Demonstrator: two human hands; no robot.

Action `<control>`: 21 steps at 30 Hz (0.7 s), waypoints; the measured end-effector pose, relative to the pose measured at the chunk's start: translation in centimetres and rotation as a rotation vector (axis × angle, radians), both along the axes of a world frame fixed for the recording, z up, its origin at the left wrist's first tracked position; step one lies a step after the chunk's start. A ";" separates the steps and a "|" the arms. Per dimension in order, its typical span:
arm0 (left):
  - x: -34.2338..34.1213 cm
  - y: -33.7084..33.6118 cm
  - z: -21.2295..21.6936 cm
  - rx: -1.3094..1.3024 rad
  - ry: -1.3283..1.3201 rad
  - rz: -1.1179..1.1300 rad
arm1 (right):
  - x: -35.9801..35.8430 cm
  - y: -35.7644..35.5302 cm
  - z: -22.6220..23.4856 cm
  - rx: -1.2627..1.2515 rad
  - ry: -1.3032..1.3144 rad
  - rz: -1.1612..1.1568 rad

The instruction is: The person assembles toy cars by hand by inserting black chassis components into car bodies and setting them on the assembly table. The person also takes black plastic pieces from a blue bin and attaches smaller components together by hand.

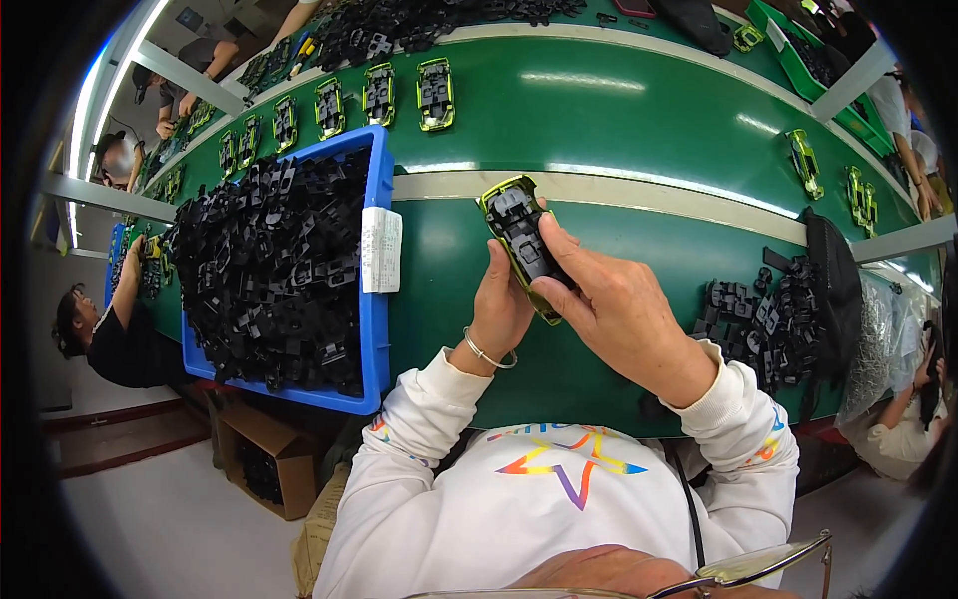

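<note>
Left grip (502, 304) beside curled right grip (624, 311)

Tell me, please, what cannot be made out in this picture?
In the head view:
- the toy car: far side, facing away; the right hand also covers one edge.
- the left hand: most fingers, behind the toy car.
- the blue bin: its bottom, under black plastic parts.
- the eyeglasses: cut off by the lower edge.

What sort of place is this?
Probably a factory assembly line, perhaps for toy cars: a blue bin heaped with small black plastic parts, a row of yellow-green and black car-shaped pieces on a long green work surface, and other people along the benches.
</note>
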State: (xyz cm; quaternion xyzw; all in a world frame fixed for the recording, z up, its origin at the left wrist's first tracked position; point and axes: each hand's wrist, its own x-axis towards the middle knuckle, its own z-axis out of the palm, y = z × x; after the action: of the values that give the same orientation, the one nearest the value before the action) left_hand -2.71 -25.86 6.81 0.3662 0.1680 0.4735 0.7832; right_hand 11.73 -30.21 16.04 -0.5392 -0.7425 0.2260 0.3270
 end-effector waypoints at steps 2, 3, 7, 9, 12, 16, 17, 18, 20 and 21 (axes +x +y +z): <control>-0.1 -0.2 -0.5 -0.029 -0.009 0.019 | 0.3 0.1 0.4 -0.090 0.024 0.056; -0.1 -0.2 -0.6 -0.060 -0.022 0.031 | 0.4 0.2 0.6 -0.091 0.026 0.055; 0.3 -0.3 -0.1 -0.017 0.029 0.094 | 0.6 0.6 0.6 -0.107 -0.074 0.056; 0.1 -0.2 -0.1 0.041 0.019 0.054 | 0.5 0.7 0.5 -0.082 -0.094 0.050; 0.3 -0.2 0.5 -0.006 0.004 0.084 | 0.4 1.1 0.4 -0.025 -0.159 0.055; 0.2 -0.3 0.2 -0.056 0.041 0.108 | 0.3 1.4 0.4 -0.120 -0.192 0.078; 0.2 -0.3 0.2 -0.062 0.036 0.102 | 0.4 1.3 0.3 -0.077 -0.216 0.079; 0.2 -0.2 0.3 -0.068 0.029 0.096 | 0.3 1.2 0.1 -0.076 -0.216 0.084; -0.2 -0.2 -0.1 -0.046 0.053 0.062 | 0.0 0.7 -0.5 0.039 -0.366 0.077; -0.3 -0.1 -0.3 -0.025 0.076 0.019 | -0.1 0.4 -0.8 0.039 -0.367 0.081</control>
State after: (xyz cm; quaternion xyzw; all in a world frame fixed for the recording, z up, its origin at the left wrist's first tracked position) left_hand -3.05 -25.93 6.53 0.3725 0.2069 0.4647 0.7762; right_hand 11.61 -29.80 15.25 -0.5344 -0.8151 0.1223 0.1871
